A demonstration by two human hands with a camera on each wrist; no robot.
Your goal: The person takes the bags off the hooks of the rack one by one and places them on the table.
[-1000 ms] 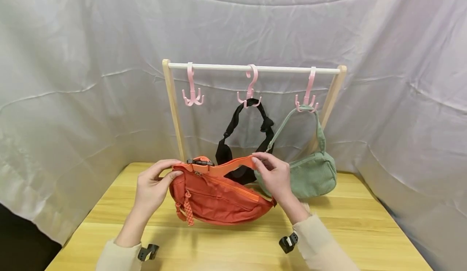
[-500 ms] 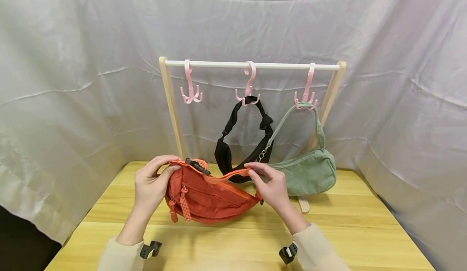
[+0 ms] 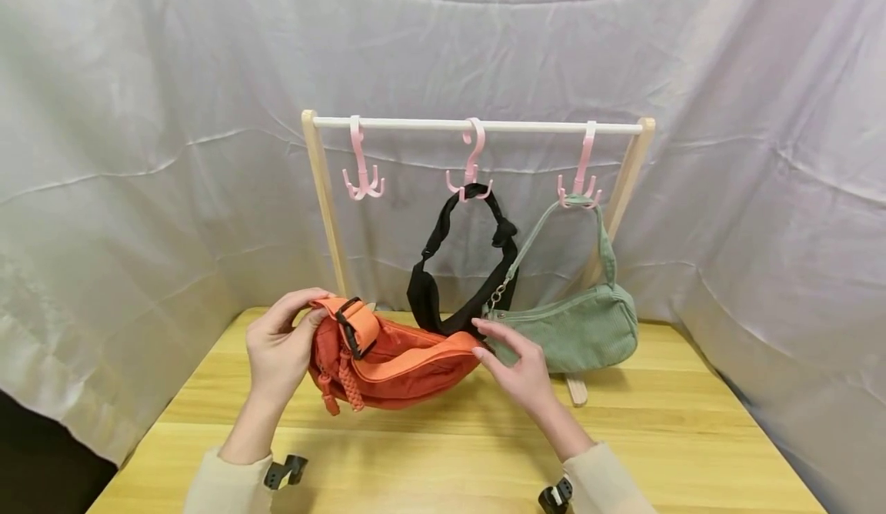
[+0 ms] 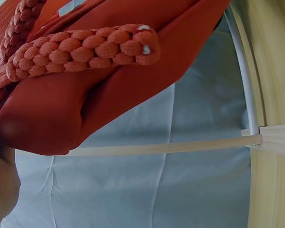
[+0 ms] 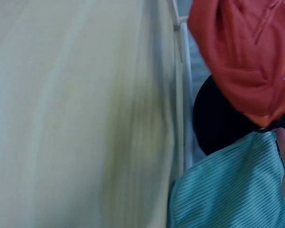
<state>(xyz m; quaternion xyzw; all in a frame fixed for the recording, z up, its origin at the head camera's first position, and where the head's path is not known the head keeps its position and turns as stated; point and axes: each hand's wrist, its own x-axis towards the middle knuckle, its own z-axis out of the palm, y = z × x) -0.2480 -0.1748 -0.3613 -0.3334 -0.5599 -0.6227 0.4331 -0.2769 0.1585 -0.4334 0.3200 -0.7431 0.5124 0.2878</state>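
An orange-red waist bag (image 3: 415,389) hangs tilted above the table, its left end higher. My left hand (image 3: 275,345) pinches that end between thumb and fingers, beside a black buckle (image 3: 348,335). The orange strap (image 3: 404,362) droops across the bag's front. At the bag's right end is my right hand (image 3: 521,364), thumb and forefinger spread apart, tips right by the strap. A braided zipper pull (image 4: 85,51) dangles large in the left wrist view. The right wrist view catches the bag's tapered end (image 5: 256,90) beside my fingertips.
Behind the bag stands a rack with a white bar (image 3: 415,124) and wooden legs. A pink hook (image 3: 363,183) on the left bears nothing; others hold a black bag (image 3: 424,298) and a green corduroy bag (image 3: 588,329). The wooden table (image 3: 443,460) lies below.
The strap, earlier pinched and drawn up by my right hand, has flopped down over the bag's front. My right fingers have spread. The bag has shifted slightly left and its buckle has turned forward.
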